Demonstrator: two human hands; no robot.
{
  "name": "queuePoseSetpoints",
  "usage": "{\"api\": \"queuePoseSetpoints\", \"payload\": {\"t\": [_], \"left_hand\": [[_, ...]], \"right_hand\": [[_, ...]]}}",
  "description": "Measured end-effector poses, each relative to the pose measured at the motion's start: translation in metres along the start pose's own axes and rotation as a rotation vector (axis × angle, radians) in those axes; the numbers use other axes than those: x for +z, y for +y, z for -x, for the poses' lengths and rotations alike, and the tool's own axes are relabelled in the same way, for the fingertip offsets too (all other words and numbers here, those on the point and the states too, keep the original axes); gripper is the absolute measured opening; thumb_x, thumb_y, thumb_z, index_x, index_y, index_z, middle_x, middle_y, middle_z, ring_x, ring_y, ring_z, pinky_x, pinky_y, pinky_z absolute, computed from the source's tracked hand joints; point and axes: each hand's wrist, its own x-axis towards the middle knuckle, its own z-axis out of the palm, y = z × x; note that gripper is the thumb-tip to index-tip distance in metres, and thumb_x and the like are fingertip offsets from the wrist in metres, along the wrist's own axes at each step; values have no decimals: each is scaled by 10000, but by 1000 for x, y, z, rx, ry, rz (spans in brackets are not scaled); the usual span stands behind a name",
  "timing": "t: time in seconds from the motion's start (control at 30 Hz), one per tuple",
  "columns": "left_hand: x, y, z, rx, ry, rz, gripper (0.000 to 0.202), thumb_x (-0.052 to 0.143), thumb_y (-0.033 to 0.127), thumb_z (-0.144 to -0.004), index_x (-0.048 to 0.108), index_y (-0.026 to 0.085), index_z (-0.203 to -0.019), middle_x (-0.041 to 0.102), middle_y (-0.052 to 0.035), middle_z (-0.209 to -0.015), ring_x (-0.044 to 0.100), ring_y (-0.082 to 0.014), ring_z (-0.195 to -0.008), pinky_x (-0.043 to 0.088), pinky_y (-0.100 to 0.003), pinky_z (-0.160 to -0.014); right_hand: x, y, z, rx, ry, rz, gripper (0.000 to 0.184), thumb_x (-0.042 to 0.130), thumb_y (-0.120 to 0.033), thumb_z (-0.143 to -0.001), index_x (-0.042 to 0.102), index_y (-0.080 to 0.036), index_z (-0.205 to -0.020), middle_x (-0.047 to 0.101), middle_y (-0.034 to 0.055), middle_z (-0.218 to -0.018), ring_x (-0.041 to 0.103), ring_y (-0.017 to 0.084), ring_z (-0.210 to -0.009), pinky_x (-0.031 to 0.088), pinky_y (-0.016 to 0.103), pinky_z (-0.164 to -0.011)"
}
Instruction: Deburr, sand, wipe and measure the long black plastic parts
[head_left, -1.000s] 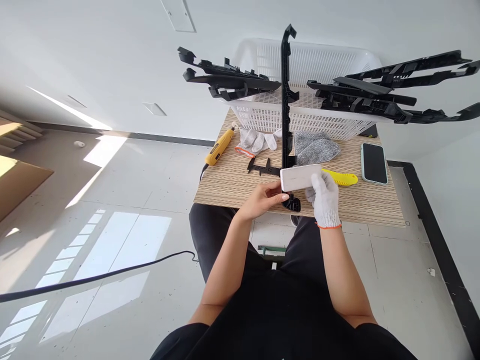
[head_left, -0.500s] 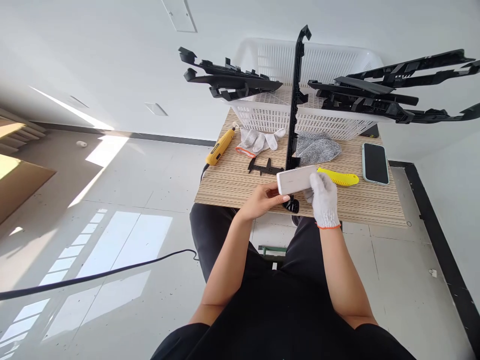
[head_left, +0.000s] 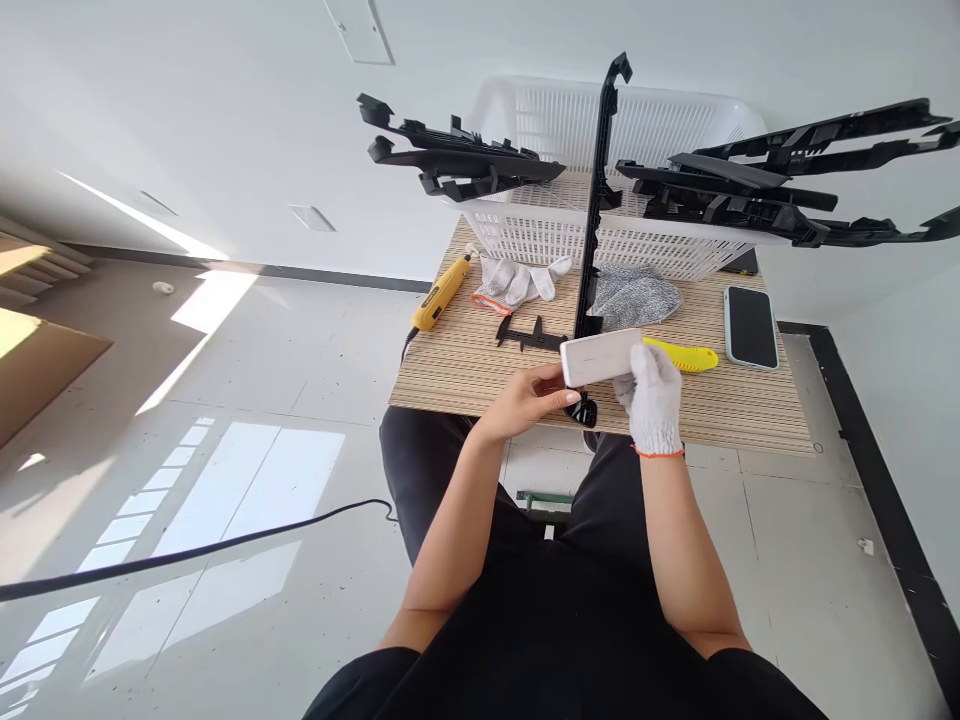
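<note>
My bare left hand (head_left: 534, 400) is closed round the lower part of a long black plastic trim strip (head_left: 592, 240), which stands up away from me past the table edge. In my gloved right hand (head_left: 652, 395) is a flat white rectangular block (head_left: 601, 357), its kind not clear. The block lies across the strip's lower part, hiding that stretch, and its left end is close to my left fingers. Whether block and strip touch, I cannot tell. Just right of my glove lies a yellow utility knife (head_left: 686, 356); a black caliper (head_left: 531, 333) is left of the strip.
Behind, a white plastic basket (head_left: 525, 232) holds several black trim pieces (head_left: 750, 190) that jut out both sides. On the wooden table (head_left: 450, 365) lie a yellow rotary tool (head_left: 442, 292), a white glove (head_left: 517, 283), a grey cloth (head_left: 637, 296) and a phone (head_left: 751, 327).
My right hand and the white block have shifted slightly to the right. The strip's top end has tilted a little to the right, while my left hand stays nearly in place.
</note>
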Motion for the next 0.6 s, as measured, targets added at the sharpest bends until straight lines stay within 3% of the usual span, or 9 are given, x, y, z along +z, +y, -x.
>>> {"api": "queuePoseSetpoints", "payload": {"t": [0.1, 0.2, 0.33, 0.47, 0.6], "left_hand": [[0, -1, 0, -18, 18, -14, 514, 812, 478, -761, 758, 118, -1123, 767, -123, -1148, 677, -310, -1152, 520, -404, -1008], [-1, -1, 0, 18, -2, -8, 494, 797, 458, -786, 751, 130, -1152, 749, -120, -1200, 650, -304, -1207, 496, -392, -1043], [-1, -1, 0, -9, 19, -23, 501, 811, 470, -764, 759, 118, -1117, 763, -126, -1154, 686, -303, -1122, 527, -396, -986], [-1, -1, 1, 4, -2, -23, 499, 793, 479, -784, 752, 122, -1130, 755, -124, -1174, 678, -296, -1139, 524, -384, -990], [-1, -2, 1, -14, 25, -27, 524, 811, 481, -761, 747, 121, -1137, 757, -124, -1176, 680, -300, -1141, 531, -395, -995]], "right_hand": [[0, -1, 0, 23, -109, 87, 383, 777, -557, -741, 618, -214, -807, 533, -63, -539, 455, 77, -414, 323, 191, -355], [1, -1, -1, 13, 19, -41, 367, 742, -563, -767, 587, -230, -784, 504, -75, -534, 429, 66, -405, 308, 184, -353], [1, -1, 0, 24, -89, 72, 365, 768, -547, -752, 614, -219, -799, 527, -62, -528, 444, 77, -404, 319, 194, -348], [0, -2, 2, 15, 16, -26, 357, 726, -558, -783, 582, -232, -787, 506, -76, -531, 438, 68, -412, 338, 185, -369], [-1, -4, 2, 49, -161, 129, 378, 749, -562, -769, 598, -216, -772, 533, -58, -541, 461, 76, -423, 330, 188, -362]]}}
